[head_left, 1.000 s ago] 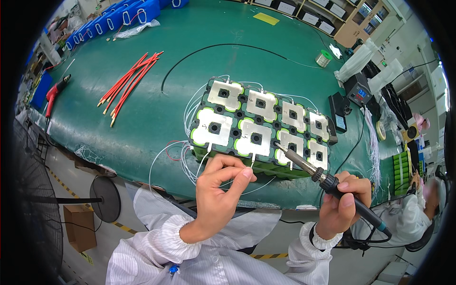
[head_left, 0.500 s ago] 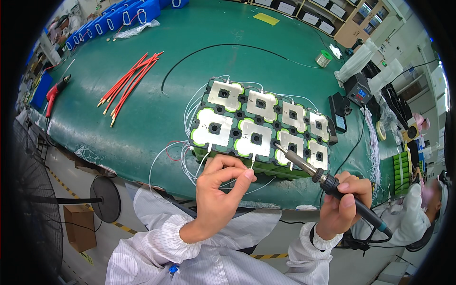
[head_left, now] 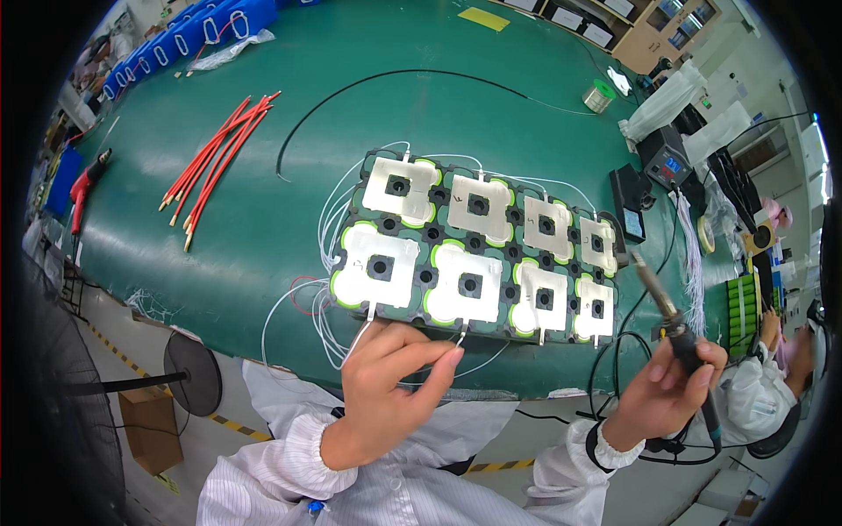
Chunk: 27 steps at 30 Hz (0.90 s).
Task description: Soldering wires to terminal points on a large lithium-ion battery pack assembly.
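A battery pack (head_left: pixel 478 254) with green-rimmed cells, a black holder and silver metal plates lies on the green table. At its near edge, my left hand (head_left: pixel 395 373) pinches the end of a thin white wire (head_left: pixel 462 334) between thumb and forefinger, beside a plate's tab. More white wires (head_left: pixel 267 326) loop out from the pack's left side. Off the pack's right end, my right hand (head_left: pixel 671 386) grips a soldering iron (head_left: pixel 657 292) like a pen. Its tip points up and left, apart from the plates.
A soldering station (head_left: pixel 665 160) and a solder spool (head_left: pixel 599 96) stand at the right, near a bundle of white wires (head_left: pixel 691 263). Red cables (head_left: pixel 219 162) and a red heat gun (head_left: pixel 85 186) lie left. Blue cases (head_left: pixel 180 48) line the far left. Another person (head_left: pixel 754 399) sits at right.
My right hand has drawn the soldering iron rightward, from over the pack's near plates to beyond its right end. My left hand still pinches the wire at the near edge. The view has shifted slightly.
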{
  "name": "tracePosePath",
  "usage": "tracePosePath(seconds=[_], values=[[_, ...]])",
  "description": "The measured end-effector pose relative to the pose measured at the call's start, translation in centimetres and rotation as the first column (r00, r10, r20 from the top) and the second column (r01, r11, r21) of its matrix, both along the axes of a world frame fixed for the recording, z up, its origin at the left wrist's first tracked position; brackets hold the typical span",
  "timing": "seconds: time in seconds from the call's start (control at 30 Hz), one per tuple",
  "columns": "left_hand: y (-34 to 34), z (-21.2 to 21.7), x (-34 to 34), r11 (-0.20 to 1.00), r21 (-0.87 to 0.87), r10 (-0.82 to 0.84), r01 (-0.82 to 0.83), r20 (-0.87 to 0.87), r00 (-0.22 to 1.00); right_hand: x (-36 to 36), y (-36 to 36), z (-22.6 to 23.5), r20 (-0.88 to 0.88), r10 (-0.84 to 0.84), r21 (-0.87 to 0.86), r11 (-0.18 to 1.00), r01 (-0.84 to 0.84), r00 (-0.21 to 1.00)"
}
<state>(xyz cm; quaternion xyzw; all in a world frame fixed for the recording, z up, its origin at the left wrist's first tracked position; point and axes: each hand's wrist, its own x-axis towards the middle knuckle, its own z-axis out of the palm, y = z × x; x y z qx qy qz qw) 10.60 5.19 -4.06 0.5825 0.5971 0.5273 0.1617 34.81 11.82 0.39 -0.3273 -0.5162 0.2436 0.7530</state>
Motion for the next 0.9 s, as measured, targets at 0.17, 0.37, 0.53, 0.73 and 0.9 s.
tracePosePath(seconds=[0.17,0.37,0.53,0.73,0.9], values=[[0.2,-0.4,-0.4,1.000,-0.015,-0.005,0.004,-0.058,0.998,2.6,0.9,-0.3,-0.068,0.075,0.024,0.997,-0.073,0.995],[0.2,-0.4,-0.5,0.999,-0.039,-0.030,0.027,-0.076,0.997,3.3,1.1,-0.3,-0.070,0.088,0.021,0.996,-0.086,0.994],[0.2,-0.1,-0.6,0.998,-0.039,-0.054,0.052,-0.051,0.997,2.7,1.0,-0.3,-0.034,0.159,0.025,0.987,-0.158,0.987],[-0.3,0.0,-0.8,0.994,-0.031,-0.103,0.105,0.068,0.992,1.9,0.3,0.1,-0.040,0.136,0.026,0.991,-0.135,0.990],[-1.0,0.5,-1.0,0.988,0.020,-0.155,0.153,0.134,0.979,1.7,-1.0,0.6,-0.020,0.105,0.014,0.994,-0.104,0.994]])
